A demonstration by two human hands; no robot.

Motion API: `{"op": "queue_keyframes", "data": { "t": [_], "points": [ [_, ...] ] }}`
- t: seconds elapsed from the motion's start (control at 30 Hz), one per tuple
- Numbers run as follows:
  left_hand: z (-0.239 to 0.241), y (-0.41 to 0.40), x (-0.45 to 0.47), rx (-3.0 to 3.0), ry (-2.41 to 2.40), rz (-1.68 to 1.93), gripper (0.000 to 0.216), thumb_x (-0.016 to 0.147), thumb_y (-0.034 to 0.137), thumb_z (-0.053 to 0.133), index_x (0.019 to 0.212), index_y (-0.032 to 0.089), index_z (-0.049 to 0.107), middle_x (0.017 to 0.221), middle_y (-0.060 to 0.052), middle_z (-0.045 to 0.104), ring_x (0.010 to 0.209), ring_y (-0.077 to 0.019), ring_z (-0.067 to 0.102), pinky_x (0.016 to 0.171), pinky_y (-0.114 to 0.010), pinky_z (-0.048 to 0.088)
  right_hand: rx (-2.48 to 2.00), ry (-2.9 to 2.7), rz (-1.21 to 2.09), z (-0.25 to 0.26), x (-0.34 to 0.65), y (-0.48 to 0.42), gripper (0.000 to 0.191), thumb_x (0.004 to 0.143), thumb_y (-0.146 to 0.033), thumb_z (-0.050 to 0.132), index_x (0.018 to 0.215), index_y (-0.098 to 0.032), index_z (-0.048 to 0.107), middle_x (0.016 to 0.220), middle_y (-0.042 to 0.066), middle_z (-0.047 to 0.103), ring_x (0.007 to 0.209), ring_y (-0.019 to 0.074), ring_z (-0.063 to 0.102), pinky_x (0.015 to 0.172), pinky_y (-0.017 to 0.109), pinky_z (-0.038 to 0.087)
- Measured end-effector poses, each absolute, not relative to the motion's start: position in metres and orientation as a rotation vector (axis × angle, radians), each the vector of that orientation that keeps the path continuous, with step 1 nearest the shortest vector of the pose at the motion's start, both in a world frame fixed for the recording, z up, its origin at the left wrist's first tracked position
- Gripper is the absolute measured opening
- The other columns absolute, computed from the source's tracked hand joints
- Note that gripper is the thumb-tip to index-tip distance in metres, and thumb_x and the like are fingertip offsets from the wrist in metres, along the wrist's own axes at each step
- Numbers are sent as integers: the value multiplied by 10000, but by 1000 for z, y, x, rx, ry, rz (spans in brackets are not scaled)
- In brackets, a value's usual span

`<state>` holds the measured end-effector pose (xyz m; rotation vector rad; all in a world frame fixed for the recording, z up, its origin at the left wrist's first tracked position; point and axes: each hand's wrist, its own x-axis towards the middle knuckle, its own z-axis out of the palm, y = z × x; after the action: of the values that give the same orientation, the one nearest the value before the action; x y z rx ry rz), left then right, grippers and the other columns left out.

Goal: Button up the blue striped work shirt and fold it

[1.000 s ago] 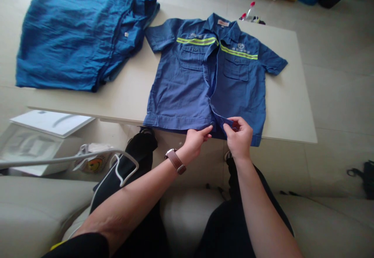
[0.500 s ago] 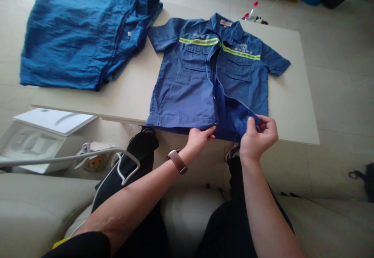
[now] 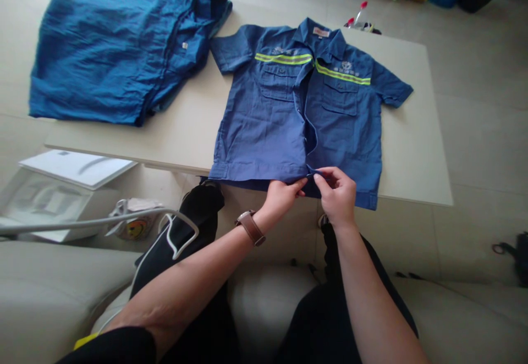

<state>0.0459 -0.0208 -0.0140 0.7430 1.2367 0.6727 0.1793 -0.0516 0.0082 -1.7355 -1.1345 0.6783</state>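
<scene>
Where it held the flap out to the right, the right hand (image 3: 338, 194) now pinches the blue shirt (image 3: 264, 127) hem beside the left hand (image 3: 282, 194), which also pinches it at the table (image 3: 412, 149) near edge.

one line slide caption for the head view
Both hands pinch the bottom hem of a blue work shirt spread on a table.

Head camera looks steeply down; table (image 3: 185, 133) near.

Right hand (image 3: 338, 193) laid the shirt flap (image 3: 313, 180) shut again.
</scene>
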Motion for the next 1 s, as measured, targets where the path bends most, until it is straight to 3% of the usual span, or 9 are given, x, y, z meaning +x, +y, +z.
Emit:
{"op": "queue_keyframes", "data": {
  "t": [0.17, 0.37, 0.5, 0.7, 1.0],
  "points": [
    [-13, -20, 45, 733, 1243, 671, 334, 716, 419, 829, 551, 161, 698, 574, -55, 677, 579, -155, 601, 614, -294, 434, -1679, -1082, 729, 11, 181, -50, 234, 911, -315, 543, 873, -210, 749, 817, 31, 743, 795, 204, 696, 705, 319, 528],
    [-14, -18, 45, 684, 1209, 711, 253, 701, 365, 851, 624, 156, 732, 595, -52, 699, 638, -175, 661, 653, -289, 489, -1681, -1101, 810, 7, 181, -49, 127, 795, -309, 730, 870, -206, 739, 826, 31, 746, 756, 191, 689, 691, 310, 539],
    [-14, -17, 46, 657, 1160, 756, 184, 708, 319, 837, 740, 147, 779, 740, -63, 763, 744, -192, 707, 747, -307, 531, -1711, -1149, 795, 9, 180, -51, 112, 788, -275, 725, 878, -210, 740, 839, 27, 748, 740, 184, 684, 692, 312, 544],
    [-14, -17, 43, 580, 1141, 713, 239, 739, 386, 800, 703, 150, 781, 762, -73, 772, 817, -224, 729, 831, -336, 547, -1759, -1257, 705, 11, 179, -52, 87, 800, -244, 691, 869, -218, 736, 831, 22, 746, 743, 188, 683, 726, 327, 547],
    [-7, -16, 37, 718, 1239, 578, 403, 582, 513, 929, 662, 167, 739, 542, 1, 593, 680, -187, 615, 608, -282, 433, -1794, -1385, 638, 11, 181, -52, 90, 795, -226, 670, 865, -221, 727, 832, 24, 741, 740, 191, 672, 738, 329, 548]
  ]
}}
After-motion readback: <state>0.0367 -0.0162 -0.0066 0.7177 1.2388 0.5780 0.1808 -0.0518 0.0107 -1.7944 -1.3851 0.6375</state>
